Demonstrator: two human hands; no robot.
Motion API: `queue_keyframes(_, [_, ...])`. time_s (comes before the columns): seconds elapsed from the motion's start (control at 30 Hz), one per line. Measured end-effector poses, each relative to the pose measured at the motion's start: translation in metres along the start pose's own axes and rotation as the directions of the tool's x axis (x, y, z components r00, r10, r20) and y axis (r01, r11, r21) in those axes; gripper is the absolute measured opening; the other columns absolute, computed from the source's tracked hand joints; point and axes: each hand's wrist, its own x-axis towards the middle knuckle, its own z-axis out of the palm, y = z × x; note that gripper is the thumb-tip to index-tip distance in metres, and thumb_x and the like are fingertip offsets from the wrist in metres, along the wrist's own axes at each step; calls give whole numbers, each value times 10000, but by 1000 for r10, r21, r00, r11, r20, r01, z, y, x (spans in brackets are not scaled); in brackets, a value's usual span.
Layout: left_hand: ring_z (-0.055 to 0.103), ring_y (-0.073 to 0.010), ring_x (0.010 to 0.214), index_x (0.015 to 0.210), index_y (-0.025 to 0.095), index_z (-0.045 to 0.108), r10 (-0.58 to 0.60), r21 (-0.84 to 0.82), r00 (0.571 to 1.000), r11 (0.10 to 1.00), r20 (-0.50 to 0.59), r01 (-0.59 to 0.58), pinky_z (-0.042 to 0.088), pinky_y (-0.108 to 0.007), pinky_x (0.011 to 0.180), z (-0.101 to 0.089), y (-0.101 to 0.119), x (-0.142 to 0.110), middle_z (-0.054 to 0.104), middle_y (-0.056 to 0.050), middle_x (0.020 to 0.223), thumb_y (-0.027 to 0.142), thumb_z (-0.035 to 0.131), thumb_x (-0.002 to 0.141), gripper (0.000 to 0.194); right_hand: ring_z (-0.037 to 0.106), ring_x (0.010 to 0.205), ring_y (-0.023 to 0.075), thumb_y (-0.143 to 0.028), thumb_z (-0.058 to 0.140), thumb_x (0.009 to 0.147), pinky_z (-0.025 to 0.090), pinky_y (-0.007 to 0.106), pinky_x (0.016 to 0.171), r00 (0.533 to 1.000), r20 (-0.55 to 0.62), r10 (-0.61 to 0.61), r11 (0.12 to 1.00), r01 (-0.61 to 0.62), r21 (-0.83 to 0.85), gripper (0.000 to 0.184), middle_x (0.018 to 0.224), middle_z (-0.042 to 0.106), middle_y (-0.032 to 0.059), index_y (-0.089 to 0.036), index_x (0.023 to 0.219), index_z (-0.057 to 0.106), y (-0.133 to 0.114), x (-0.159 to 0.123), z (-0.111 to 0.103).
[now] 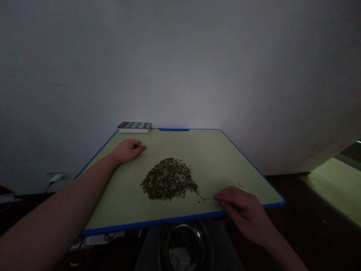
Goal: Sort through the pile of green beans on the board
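A low pile of small green-brown and whitish bits, like beans or seeds (169,180), lies spread on the pale table top (194,146). To its right, my right hand (245,210) pinches a thin needle-like stick (209,198) between thumb and fingertips. The stick points left, its tip beside a few loose grains at the pile's lower right edge. My left hand (128,150) rests on the table behind and left of the pile, fingers curled in a loose fist, with nothing visible in it.
A phone (135,125) lies on a white box (134,130) at the table's far left corner. A blue rim (158,222) edges the table. Below its near edge is a shiny metal bowl (184,244). A small dark sliver (239,184) lies beyond my right hand. A wall stands behind.
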Motion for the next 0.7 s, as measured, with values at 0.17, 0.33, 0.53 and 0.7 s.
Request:
queue_keyframes(0.17, [372, -112, 489, 523, 187, 427, 4, 13, 1000, 1000, 2, -4, 254, -245, 481, 0, 0, 0, 381, 31, 475, 491, 436, 734, 370, 625, 822, 162, -164, 486, 839, 519, 294, 730, 1000, -11, 7, 1000, -7, -20, 221, 852, 681, 49, -215, 961, 662, -1, -3, 1])
queue_keyframes(0.33, [366, -110, 492, 519, 185, 419, 4, 17, 1000, 1000, -3, -4, 249, -243, 477, 1, -2, 0, 379, 32, 478, 499, 431, 738, 383, 627, 818, 155, -156, 498, 830, 521, 284, 728, 1000, -12, -19, 999, 19, -28, 219, 839, 687, 41, -214, 959, 666, -5, -4, 1])
queue_keyframes(0.53, [363, -111, 488, 525, 188, 404, -18, 13, 1000, 1000, 13, 18, 253, -248, 483, 0, 0, -1, 351, 37, 477, 528, 425, 743, 405, 622, 831, 155, -150, 493, 834, 524, 295, 738, 999, -31, -23, 998, 21, -56, 245, 876, 689, 40, -225, 999, 658, -7, -3, 7])
queue_keyframes(0.7, [365, -109, 496, 521, 185, 400, -8, 11, 1000, 1000, 4, 8, 256, -241, 485, 0, 1, -1, 361, 36, 478, 514, 431, 743, 397, 618, 842, 163, -159, 495, 835, 522, 309, 754, 999, -49, 7, 998, -10, -67, 226, 875, 686, 47, -211, 978, 663, -3, -3, 12])
